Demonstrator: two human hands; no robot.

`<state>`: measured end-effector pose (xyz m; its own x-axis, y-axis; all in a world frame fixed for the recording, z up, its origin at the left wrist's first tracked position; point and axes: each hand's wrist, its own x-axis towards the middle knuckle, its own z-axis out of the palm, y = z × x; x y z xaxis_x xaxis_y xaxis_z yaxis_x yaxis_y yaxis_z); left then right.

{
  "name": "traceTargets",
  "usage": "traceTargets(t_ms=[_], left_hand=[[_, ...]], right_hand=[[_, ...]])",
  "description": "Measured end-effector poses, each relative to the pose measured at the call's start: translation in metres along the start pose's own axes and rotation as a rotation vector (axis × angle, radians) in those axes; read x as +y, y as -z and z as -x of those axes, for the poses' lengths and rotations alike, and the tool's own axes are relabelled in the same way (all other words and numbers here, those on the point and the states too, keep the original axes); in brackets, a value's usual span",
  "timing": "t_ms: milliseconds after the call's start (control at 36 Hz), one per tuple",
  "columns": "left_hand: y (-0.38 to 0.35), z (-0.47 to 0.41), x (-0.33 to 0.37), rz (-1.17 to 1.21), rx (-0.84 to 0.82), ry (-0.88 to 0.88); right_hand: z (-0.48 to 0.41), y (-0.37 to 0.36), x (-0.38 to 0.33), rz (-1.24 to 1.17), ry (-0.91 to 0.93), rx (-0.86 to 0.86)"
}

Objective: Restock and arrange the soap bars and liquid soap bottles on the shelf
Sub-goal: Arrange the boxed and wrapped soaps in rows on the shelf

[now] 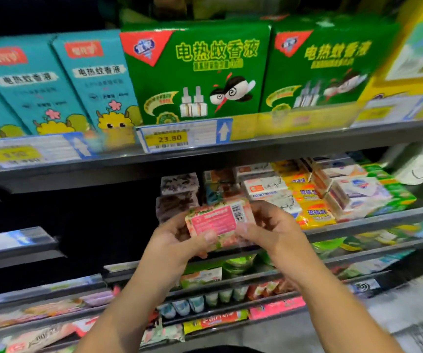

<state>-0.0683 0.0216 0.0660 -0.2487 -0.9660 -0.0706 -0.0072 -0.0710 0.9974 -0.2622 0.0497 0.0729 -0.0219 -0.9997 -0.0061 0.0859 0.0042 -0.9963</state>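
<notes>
Two hands on one soap bar [216, 222]; pink label and barcode face the camera; barcode end tilted up toward 2 o'clock; the bar is in the air just in front of the soap shelf [373, 221], not resting on it. Left hand [177, 238] grasps the bar's 8 o'clock end; thumb on the front face, fingers curled behind. Right hand [274, 230] grasps the 4 o'clock end; thumb on the lower edge, fingers wrapped round the barcode side. On the shelf behind: brown-patterned packs [178, 184] stacked at 12 o'clock of the bar; white goat soap boxes [266, 189] at 1 o'clock; yellow bars [312, 212] at 3 o'clock; white-and-blue boxes [358, 192] beyond those. Shelf above: green boxes [197, 72] at 12 o'clock; teal boxes [95, 80] at 10 o'clock; price tag [169, 138] reads 23.80. Lower shelves at 6 o'clock hold packets too blurred to read.
</notes>
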Motion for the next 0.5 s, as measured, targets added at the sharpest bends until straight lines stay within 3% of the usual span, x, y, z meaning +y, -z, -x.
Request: traceTargets(t_ms=[111, 333, 500], left_hand=[[-0.011, 0.003, -0.002, 0.000, -0.050, -0.004], [-0.008, 0.002, -0.001, 0.014, 0.051, -0.092], [0.004, -0.007, 0.015, 0.054, 0.107, -0.188]], right_hand=[[-0.004, 0.003, 0.005, -0.147, 0.104, 0.019], [-0.009, 0.014, 0.012, 0.017, 0.158, 0.003], [-0.007, -0.004, 0.022, 0.104, 0.049, -0.151]])
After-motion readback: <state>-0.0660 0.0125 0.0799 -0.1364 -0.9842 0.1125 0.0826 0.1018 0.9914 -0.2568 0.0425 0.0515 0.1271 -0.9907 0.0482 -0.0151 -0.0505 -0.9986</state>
